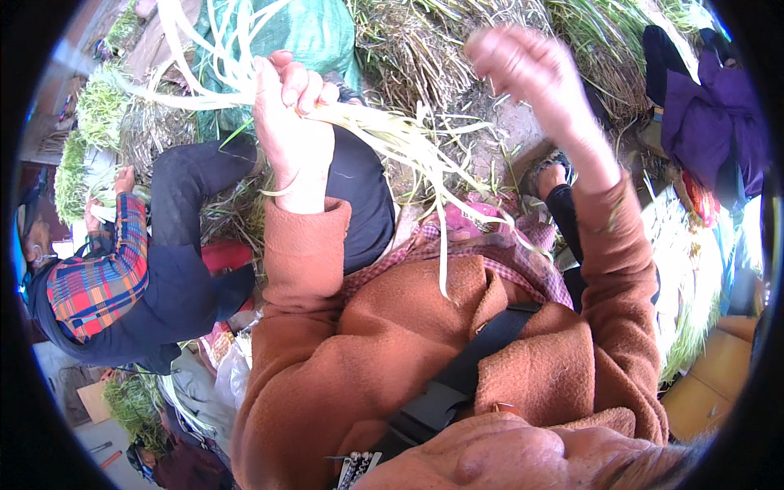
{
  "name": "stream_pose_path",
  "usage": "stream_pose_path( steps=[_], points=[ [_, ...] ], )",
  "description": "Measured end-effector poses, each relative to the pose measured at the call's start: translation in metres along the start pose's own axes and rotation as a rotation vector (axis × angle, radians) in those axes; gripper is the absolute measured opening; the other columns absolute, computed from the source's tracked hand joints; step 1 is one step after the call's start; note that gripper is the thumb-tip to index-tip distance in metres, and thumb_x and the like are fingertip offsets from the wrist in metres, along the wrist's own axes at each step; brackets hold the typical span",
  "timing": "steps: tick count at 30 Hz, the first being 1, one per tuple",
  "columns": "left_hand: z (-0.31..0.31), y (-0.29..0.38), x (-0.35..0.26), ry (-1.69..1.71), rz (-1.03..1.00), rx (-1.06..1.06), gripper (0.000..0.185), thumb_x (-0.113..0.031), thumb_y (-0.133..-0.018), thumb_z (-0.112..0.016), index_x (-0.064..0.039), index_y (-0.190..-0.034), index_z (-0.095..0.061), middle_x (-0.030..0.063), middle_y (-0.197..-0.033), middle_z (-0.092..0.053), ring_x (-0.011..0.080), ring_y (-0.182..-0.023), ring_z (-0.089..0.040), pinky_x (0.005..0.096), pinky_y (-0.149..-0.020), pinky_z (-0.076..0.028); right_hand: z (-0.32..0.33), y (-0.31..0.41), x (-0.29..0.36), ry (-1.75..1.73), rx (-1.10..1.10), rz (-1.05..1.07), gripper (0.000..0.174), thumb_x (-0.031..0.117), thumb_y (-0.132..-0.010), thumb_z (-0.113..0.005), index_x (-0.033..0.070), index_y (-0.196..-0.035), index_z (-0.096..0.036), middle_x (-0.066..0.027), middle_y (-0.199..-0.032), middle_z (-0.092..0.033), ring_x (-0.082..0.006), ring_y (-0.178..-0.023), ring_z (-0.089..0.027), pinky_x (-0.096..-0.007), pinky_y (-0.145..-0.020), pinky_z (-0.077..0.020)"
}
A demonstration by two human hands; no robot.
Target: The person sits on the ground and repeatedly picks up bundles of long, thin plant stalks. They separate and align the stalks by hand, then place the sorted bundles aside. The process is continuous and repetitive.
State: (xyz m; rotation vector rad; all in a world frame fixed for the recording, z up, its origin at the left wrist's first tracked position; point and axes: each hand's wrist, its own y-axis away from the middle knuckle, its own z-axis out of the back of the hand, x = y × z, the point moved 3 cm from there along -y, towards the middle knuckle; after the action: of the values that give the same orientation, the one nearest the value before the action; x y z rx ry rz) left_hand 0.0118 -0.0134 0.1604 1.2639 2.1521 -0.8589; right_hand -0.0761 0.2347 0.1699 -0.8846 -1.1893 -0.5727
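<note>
My left hand (294,122) is raised in front of me, its fingers closed around a bunch of long, pale, flat-leaved plant stalks (380,125). White ends fan out beyond the thumb. On the other side, limp yellowish strands hang down towards my brown coat (422,318) and a pink checked cloth (527,251) at my lap. A thin strand lies across my left wrist. My right hand (530,73) is lifted apart from the bunch, its fingers bent and blurred by motion. Whether anything is between those fingers cannot be seen.
Heaps of cut greens with dry stems (416,55) lie ahead, beside a green woven sack (312,37). At left sits a co-worker in a plaid top (98,269), hands on greens. Bundled greens (686,288) stand at right, near a person in purple (704,128).
</note>
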Motion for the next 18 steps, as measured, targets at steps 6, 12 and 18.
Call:
stream_pose_path(
  steps=[6, 12, 18],
  points=[
    [0.010, 0.001, 0.005, 0.088, -0.050, -0.045, 0.023, -0.029, -0.101, -0.043, -0.010, -0.097, -0.054, -0.0053, -0.062, -0.034, 0.0066, -0.054, -0.032, 0.0234, -0.056, -0.030, -0.079, 0.011, -0.041, 0.284, 0.152, 0.310, 0.025, 0.025, -0.084, -0.069, 0.007, -0.100, -0.065, -0.0103, -0.097, -0.064, -0.0270, -0.090, -0.063, -0.0346, -0.077, -0.0514],
    [0.021, 0.002, 0.007, 0.074, -0.010, -0.061, 0.027, -0.037, -0.101, -0.041, -0.011, -0.099, -0.049, -0.0051, -0.063, -0.031, 0.0091, -0.057, -0.033, 0.0293, -0.064, -0.034, -0.098, 0.002, -0.048, 0.412, 0.056, 0.313, 0.022, 0.023, -0.082, -0.070, 0.010, -0.098, -0.065, -0.0048, -0.083, -0.062, -0.0199, -0.077, -0.064, -0.0309, -0.066, -0.0522],
    [0.016, 0.003, 0.011, 0.046, -0.008, -0.110, 0.028, -0.038, -0.100, -0.042, -0.010, -0.099, -0.048, -0.0045, -0.064, -0.029, 0.0102, -0.058, -0.033, 0.0308, -0.065, -0.034, -0.099, -0.003, -0.046, 0.412, -0.003, 0.560, 0.015, 0.019, -0.082, -0.069, 0.010, -0.094, -0.065, -0.0061, -0.079, -0.062, -0.0227, -0.071, -0.064, -0.0324, -0.064, -0.0522]
  ],
)
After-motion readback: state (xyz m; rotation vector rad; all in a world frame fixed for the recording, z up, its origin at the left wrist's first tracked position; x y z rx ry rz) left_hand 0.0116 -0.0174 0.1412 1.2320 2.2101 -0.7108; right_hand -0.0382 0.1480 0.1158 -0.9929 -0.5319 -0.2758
